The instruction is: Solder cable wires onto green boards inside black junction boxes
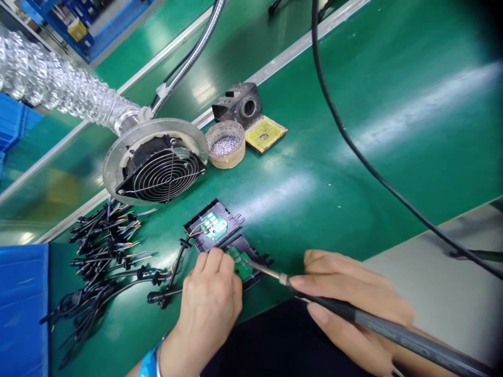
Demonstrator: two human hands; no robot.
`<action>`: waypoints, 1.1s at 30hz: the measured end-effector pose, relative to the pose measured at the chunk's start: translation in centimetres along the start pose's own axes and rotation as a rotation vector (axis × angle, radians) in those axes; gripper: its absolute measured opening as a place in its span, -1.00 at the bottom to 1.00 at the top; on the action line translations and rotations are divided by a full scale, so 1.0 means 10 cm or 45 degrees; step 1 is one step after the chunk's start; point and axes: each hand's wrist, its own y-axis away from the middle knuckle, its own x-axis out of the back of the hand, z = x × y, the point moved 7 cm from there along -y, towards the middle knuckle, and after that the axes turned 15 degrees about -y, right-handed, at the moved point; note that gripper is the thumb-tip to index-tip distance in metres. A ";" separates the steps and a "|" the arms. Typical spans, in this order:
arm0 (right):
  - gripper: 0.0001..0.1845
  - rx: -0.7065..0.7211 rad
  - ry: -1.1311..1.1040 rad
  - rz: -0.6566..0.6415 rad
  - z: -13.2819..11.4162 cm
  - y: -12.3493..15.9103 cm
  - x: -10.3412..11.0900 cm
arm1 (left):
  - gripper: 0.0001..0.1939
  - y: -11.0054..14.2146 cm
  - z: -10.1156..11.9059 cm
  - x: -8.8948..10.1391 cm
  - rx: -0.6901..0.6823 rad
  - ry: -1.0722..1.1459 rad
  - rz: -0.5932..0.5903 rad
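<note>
My right hand (353,303) is closed round the dark handle of a soldering iron (330,305). The iron's tip meets a green circuit board (242,268), which lies in a black plastic housing (241,242). Beside that board my left hand (212,293) is closed, knuckles up, round a black cable (175,294) that enters it from the left. The fingertips and the wire ends under them are hidden. Just behind sits a second black housing (231,222) with a green board (214,226); thin coloured wires from another cable reach this board.
Several black cables (98,283) with bared coloured wires lie at the left by a blue bin (23,309). Behind stand a fume extractor fan (168,175), a tub of solder bits (226,152) and an iron stand (239,104) with a yellow sponge (265,133). A black cord (353,146) hangs across the right.
</note>
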 end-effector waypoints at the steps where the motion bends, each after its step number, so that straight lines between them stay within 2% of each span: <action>1: -0.64 0.001 0.005 -0.024 0.00 -0.01 -0.03 | -0.82 0.00 0.00 0.00 0.000 0.013 -0.003; 7: -0.70 0.038 -0.018 -0.071 0.01 -0.06 -0.12 | -0.84 0.02 -0.02 -0.01 0.017 0.062 0.028; 15: -0.67 0.020 0.000 -0.110 0.01 -0.07 -0.16 | -0.85 0.03 -0.01 -0.02 0.023 0.050 0.047; 20: -0.68 0.041 0.015 -0.135 -0.02 -0.09 -0.17 | -0.84 0.02 -0.01 -0.03 0.010 0.057 0.014; 23: -0.66 0.026 0.010 -0.149 -0.02 -0.09 -0.15 | -0.84 0.02 -0.01 -0.03 0.009 0.056 0.004; 29: -0.62 -0.030 -0.015 -0.039 0.01 -0.04 0.01 | -0.85 0.02 -0.02 -0.04 0.021 0.052 -0.007; 33: -0.61 -0.018 0.003 -0.026 -0.01 -0.09 0.08 | -0.85 0.01 -0.02 -0.04 0.032 0.043 0.011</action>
